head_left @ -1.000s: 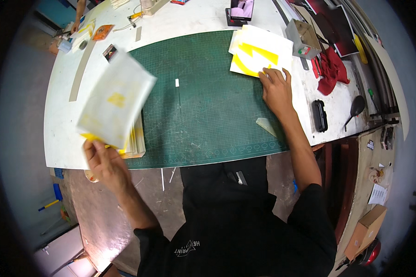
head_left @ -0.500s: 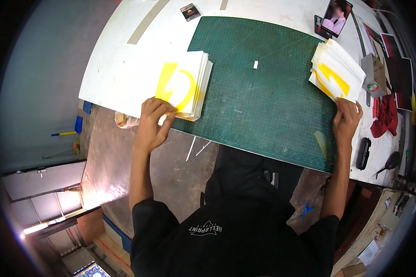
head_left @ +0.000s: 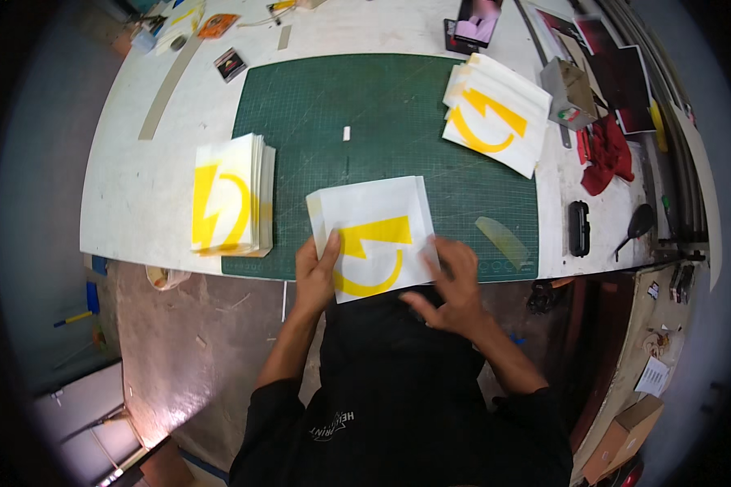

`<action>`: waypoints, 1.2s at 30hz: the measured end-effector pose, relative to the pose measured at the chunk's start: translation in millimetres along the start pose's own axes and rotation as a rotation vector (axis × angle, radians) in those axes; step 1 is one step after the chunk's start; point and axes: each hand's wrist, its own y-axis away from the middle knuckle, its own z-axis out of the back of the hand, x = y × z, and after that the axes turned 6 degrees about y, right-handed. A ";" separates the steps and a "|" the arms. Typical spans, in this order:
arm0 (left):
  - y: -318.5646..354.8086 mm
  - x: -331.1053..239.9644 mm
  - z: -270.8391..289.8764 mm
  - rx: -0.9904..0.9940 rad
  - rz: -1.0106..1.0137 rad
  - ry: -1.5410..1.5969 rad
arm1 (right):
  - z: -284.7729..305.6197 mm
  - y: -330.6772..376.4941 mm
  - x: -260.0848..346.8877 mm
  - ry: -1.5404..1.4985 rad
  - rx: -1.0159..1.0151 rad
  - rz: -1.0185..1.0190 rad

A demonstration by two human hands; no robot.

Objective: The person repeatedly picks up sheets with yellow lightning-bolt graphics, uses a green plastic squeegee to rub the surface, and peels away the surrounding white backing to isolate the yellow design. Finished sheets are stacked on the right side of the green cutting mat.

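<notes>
- The sheet (head_left: pixel 371 237), white with a yellow bolt and arc, is held up over the mat's near edge, its lower edge reaching past the table toward the lap.
- To handle it well, I'd hold it flat from both side edges and light on the yellow — pressing there could crease or mark it.
- The left hand (head_left: pixel 313 274) is closed on the sheet's left edge, thumb on top beside the yellow, fingers mostly hidden beneath.
- The right hand (head_left: pixel 456 290) is open, thumb spread well away from the fingers, at the sheet's right edge. It is blurred — I cannot tell whether the fingertips touch.
- A stack (head_left: pixel 231 199) of similar sheets sits on the mat's left edge, its sides fairly even.
- A looser pile (head_left: pixel 495 122) lies fanned at the mat's far right corner.
- The green mat (head_left: pixel 300 105) also bears a white chip (head_left: pixel 347 133) and a clear scrap (head_left: pixel 503 242).
</notes>
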 end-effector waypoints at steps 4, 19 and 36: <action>2.8 11.7 8.1 0.224 -0.039 0.229 | -4.0 -22.6 -25.9 -0.609 -0.162 -0.629; -19.2 14.3 -3.2 0.110 -0.040 -0.067 | 40.0 -8.2 -25.5 -0.815 -0.146 -0.623; -22.4 -1.0 0.7 0.151 -0.031 -0.042 | 26.1 -22.9 -51.8 -1.015 -0.012 -0.873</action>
